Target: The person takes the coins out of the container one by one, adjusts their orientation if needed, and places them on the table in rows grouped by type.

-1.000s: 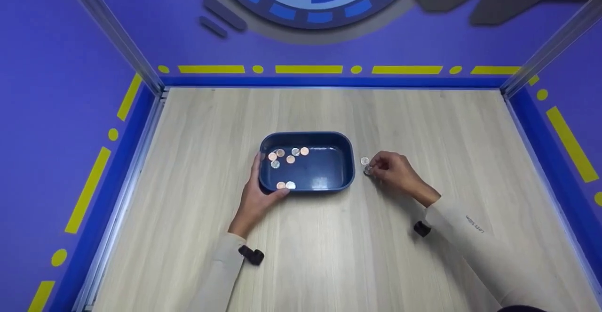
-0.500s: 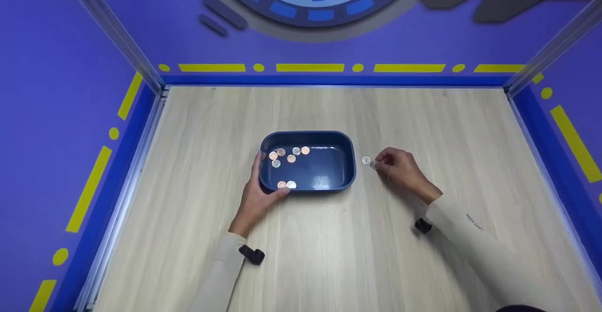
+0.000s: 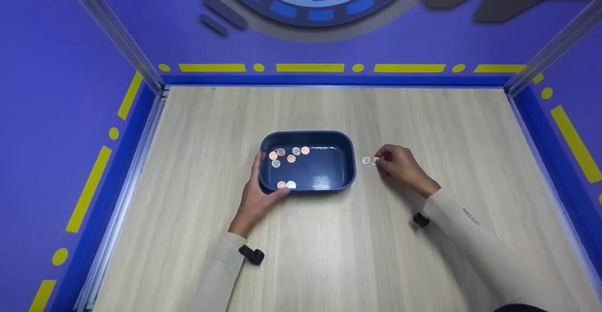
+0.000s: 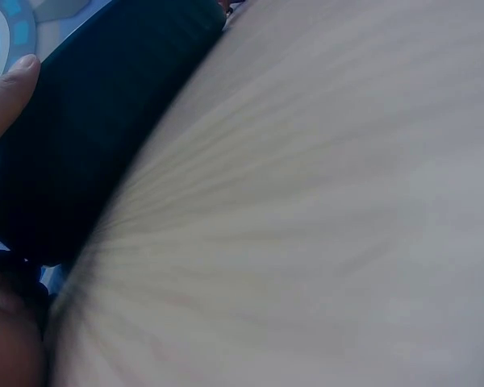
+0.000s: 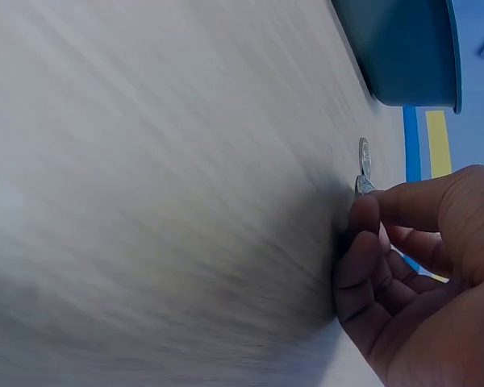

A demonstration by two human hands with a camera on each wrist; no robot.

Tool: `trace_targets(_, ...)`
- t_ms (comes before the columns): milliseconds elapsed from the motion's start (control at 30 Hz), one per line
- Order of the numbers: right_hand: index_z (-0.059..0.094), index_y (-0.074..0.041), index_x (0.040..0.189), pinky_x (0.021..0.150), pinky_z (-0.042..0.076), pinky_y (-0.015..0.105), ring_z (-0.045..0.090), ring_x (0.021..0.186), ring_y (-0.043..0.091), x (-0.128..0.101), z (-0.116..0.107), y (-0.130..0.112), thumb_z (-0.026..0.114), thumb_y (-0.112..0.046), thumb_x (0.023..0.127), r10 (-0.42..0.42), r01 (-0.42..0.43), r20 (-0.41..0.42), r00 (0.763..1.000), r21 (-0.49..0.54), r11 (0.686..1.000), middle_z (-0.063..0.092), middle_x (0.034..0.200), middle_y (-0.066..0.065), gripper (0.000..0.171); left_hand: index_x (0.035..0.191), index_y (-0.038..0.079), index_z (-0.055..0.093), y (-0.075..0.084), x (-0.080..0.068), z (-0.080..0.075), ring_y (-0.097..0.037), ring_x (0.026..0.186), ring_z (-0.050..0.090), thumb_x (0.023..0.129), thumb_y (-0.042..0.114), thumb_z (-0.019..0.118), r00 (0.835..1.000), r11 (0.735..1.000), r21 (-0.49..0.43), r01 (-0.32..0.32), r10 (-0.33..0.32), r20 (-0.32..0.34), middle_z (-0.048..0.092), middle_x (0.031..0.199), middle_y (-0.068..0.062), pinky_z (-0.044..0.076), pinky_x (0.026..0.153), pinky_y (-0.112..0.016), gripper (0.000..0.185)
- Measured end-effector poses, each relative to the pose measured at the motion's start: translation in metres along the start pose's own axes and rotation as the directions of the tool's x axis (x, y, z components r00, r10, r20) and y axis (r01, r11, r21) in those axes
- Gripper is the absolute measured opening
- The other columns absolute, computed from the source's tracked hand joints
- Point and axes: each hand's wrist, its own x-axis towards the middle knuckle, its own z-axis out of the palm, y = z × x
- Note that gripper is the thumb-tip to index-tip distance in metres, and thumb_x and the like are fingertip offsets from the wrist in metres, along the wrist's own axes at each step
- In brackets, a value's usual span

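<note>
While both sleeves reached in from the near edge of the table [image 3: 329, 265], the scene read as follows.

Left hand [image 3: 256, 199]: fingers curled round the near-left corner of the blue tray [image 3: 345, 180], thumb up along its left wall, bracing it.

Right hand [image 3: 400, 168]: fingertips [image 5: 363, 218] pinched down on a silver coin [image 3: 375, 161] that lay on the wood just right of the tray.

Second coin [image 3: 366, 160]: flat on the table, between the pinched coin and the tray wall, apart from the fingers.

Tray contents: copper and silver coins [image 3: 287, 154] lay scattered at the tray's left end and near rim.

Step in hand: judged to be setting coins out in a row beside the tray.

Next move: likely called for a clean release without nudging the neighbouring coin.
</note>
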Motion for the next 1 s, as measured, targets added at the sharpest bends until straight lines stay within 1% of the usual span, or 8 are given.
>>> trace_targets(200,0.076,0.006,0.103,0.062,0.046,0.024,0.059,0.07,0.015,0.003,0.0,-0.001,0.071,0.003,0.101,-0.008,0.01,0.018,1.0,-0.069,0.998,0.073,0.087,0.011,0.006,0.179,0.033,0.011,-0.001,0.001,0.001,-0.029,0.164,0.031,0.081,0.043,0.098,1.0,1.0,0.01,0.003,-0.003,-0.001,0.028,0.181,0.005,0.026,0.132,-0.056,0.131)
trace_targets(267,0.075,0.006,0.102,0.063,0.046,0.025,0.058,0.071,0.015,0.003,0.0,-0.002,0.071,0.003,0.1,-0.006,0.007,0.018,1.0,-0.074,0.997,0.072,0.086,0.011,0.006,0.179,0.033,0.011,-0.001,0.001,0.001,-0.029,0.164,0.03,0.081,0.042,0.098,1.0,1.0,0.008,0.007,-0.007,-0.001,0.028,0.181,0.004,0.026,0.132,-0.057,0.131)
trace_targets(367,0.075,0.006,0.101,0.065,0.046,0.026,0.058,0.073,0.016,0.003,0.001,-0.002,0.072,0.003,0.1,-0.009,0.01,0.01,1.0,-0.081,0.997,0.072,0.085,0.011,0.005,0.179,0.032,0.011,-0.001,0.002,0.001,-0.031,0.164,0.031,0.081,0.044,0.098,1.0,1.0,0.016,0.011,-0.011,-0.002,0.028,0.182,0.001,0.027,0.131,-0.058,0.132)
trace_targets(500,0.075,0.006,0.101,0.068,0.046,0.028,0.058,0.075,0.016,0.003,0.001,-0.003,0.073,0.003,0.098,-0.028,0.028,-0.006,1.0,-0.092,0.995,0.073,0.086,0.012,0.005,0.179,0.027,0.01,0.0,0.004,0.001,-0.035,0.163,0.032,0.081,0.045,0.098,1.0,1.0,0.021,-0.008,0.008,0.003,0.027,0.182,-0.007,0.027,0.131,-0.059,0.134)
trace_targets(600,0.076,0.006,0.101,0.07,0.046,0.03,0.058,0.077,0.017,0.003,0.001,-0.004,0.073,0.005,0.098,-0.043,0.041,-0.015,0.999,-0.101,0.994,0.074,0.087,0.012,0.004,0.179,0.023,0.008,0.001,0.005,0.0,-0.037,0.164,0.03,0.081,0.043,0.098,1.0,1.0,0.007,-0.025,0.025,0.013,0.025,0.182,-0.012,0.026,0.132,-0.058,0.135)
trace_targets(767,0.076,0.006,0.101,0.074,0.048,0.032,0.06,0.08,0.019,0.002,0.0,-0.003,0.073,0.003,0.098,-0.056,0.054,-0.019,0.998,-0.11,0.992,0.074,0.089,0.012,0.005,0.179,0.018,0.004,0.002,0.005,-0.001,-0.041,0.164,0.028,0.079,0.044,0.1,0.999,0.999,-0.01,-0.034,0.034,0.03,0.022,0.181,-0.019,0.024,0.132,-0.06,0.141)
trace_targets(867,0.076,0.006,0.101,0.076,0.049,0.035,0.061,0.082,0.021,0.002,0.0,-0.005,0.073,0.003,0.099,-0.062,0.06,-0.019,0.998,-0.111,0.992,0.074,0.09,0.013,0.005,0.178,0.015,0.003,0.001,0.004,-0.001,-0.043,0.164,0.028,0.08,0.045,0.1,0.999,0.999,-0.014,-0.036,0.037,0.037,0.02,0.181,-0.022,0.023,0.132,-0.061,0.142)
trace_targets(1000,0.077,0.005,0.103,0.077,0.051,0.035,0.064,0.084,0.022,0.002,0.0,-0.012,0.074,0.001,0.1,-0.076,0.074,-0.018,0.997,-0.104,0.992,0.076,0.094,0.014,0.006,0.179,0.017,0.004,0.0,0.004,0.0,-0.04,0.163,0.031,0.081,0.042,0.1,0.999,0.999,-0.015,-0.036,0.036,0.034,0.023,0.181,-0.02,0.025,0.132,-0.059,0.139)
